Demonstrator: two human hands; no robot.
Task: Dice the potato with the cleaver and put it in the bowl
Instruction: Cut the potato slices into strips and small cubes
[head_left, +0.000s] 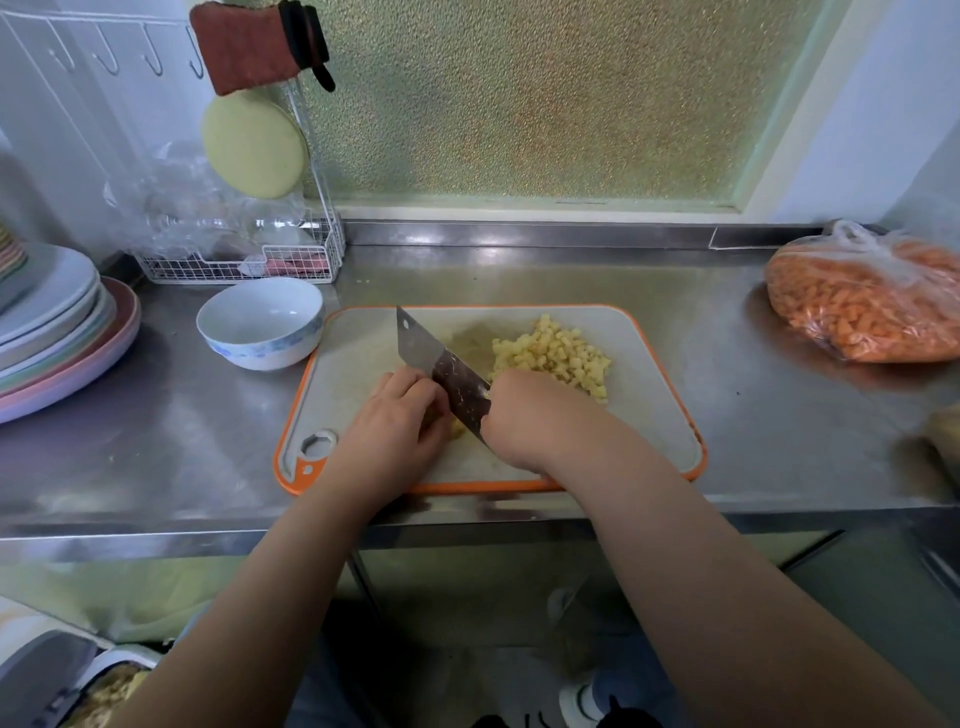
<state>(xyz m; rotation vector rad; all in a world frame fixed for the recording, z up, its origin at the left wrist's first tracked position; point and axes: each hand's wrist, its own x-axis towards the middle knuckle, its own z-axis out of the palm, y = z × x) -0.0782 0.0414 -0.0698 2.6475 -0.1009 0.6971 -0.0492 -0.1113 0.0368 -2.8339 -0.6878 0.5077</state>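
Yellow potato piece (456, 427) under curled left fingers (415, 395), cleaver (441, 366) beside

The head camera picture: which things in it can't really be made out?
- Head view: the uncut potato, almost wholly hidden under the left hand.
- The cleaver handle, covered by the right hand.
- The wire rack contents, veiled by clear plastic.
- A brownish thing at the right edge, cut off and blurred.
- The white bowl bottom, hidden by its rim.
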